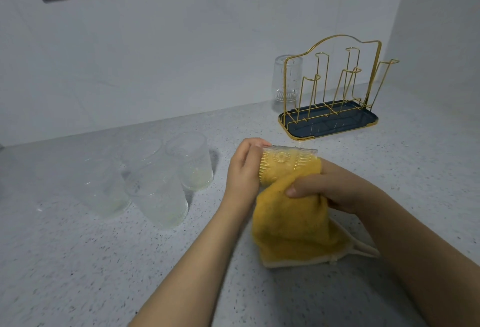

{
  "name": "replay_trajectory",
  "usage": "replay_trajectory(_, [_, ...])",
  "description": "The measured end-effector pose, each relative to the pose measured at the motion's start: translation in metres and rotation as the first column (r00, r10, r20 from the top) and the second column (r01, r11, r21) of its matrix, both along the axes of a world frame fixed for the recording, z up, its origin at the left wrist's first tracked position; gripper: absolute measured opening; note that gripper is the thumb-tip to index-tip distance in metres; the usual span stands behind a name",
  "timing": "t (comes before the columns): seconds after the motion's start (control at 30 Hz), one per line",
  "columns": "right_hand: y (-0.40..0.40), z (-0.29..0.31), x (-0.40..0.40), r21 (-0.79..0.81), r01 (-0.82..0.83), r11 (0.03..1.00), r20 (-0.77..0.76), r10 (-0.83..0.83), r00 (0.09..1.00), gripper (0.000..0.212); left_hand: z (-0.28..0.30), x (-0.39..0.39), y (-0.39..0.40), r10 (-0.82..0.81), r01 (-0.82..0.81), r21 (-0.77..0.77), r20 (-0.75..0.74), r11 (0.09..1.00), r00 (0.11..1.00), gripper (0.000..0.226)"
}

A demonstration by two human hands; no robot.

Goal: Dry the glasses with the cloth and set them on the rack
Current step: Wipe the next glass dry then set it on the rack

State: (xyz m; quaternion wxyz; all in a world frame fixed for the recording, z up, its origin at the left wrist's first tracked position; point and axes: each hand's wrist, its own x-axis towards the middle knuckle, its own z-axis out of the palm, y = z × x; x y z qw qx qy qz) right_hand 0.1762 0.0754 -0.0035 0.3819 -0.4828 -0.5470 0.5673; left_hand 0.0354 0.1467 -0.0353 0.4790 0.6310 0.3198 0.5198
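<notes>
Glasses number six: one ribbed glass [288, 162] lies sideways in front of the rack [330, 93], its base gripped by the left hand [242, 171], with a fluffy yellow cloth [293, 223] stuffed inside and pinched by the right hand [330, 187]. Four clear glasses [155, 184] stand clustered left of it on the speckled counter [78, 274]. One upturned glass [285, 80] sits on the gold wire rack's left end.

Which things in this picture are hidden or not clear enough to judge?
- Head view: the held glass has its inside filled by the yellow cloth; wet or dry cannot be told.
- Right hand: fingers buried in the cloth.
- Glass on the rack: partly behind the gold rack frame.
- Glasses at left: blurred and overlapping, outlines uncertain.
</notes>
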Motion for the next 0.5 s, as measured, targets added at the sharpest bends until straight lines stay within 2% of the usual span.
replay_trajectory(0.07, [0.0,-0.001,-0.002,0.106,0.008,0.994,0.209,-0.03,0.977,0.031,0.002,0.001,0.005,0.015,-0.034,-0.158,-0.123,0.987,0.992,0.034])
replay_trajectory(0.13, [0.001,-0.005,-0.004,0.148,-0.041,0.988,0.377,-0.018,0.926,0.033,0.002,-0.001,0.013,-0.037,-0.065,-0.413,-0.234,0.908,0.972,0.037])
replay_trajectory(0.17, [0.002,-0.007,-0.005,0.137,-0.057,0.989,0.401,-0.003,0.916,0.035,0.003,-0.002,0.014,-0.082,-0.063,-0.514,-0.255,0.855,0.964,0.038])
replay_trajectory(0.23, [0.004,-0.008,-0.005,0.108,-0.065,0.992,0.337,0.025,0.941,0.037,0.002,-0.005,0.013,-0.115,-0.039,-0.559,-0.238,0.828,0.964,0.052])
replay_trajectory(0.3, [0.005,-0.007,0.0,0.088,-0.054,0.995,0.174,0.038,0.984,0.045,0.002,-0.008,0.009,-0.113,-0.012,-0.458,-0.244,0.889,0.963,0.083])
replay_trajectory(0.33, [0.006,-0.005,0.002,0.063,-0.041,0.997,0.066,0.036,0.997,0.049,0.001,-0.009,0.005,-0.098,0.013,-0.359,-0.221,0.933,0.97,0.082])
replay_trajectory(0.43, [0.007,-0.002,0.008,-0.045,-0.033,0.998,-0.258,0.02,0.966,0.054,0.0,-0.009,-0.01,-0.041,0.039,-0.014,-0.145,0.999,0.989,0.037])
replay_trajectory(0.5, [0.005,-0.002,0.006,-0.041,-0.051,0.998,-0.299,0.036,0.953,0.053,-0.004,-0.008,-0.011,-0.009,0.017,0.096,-0.084,0.995,0.996,0.02])
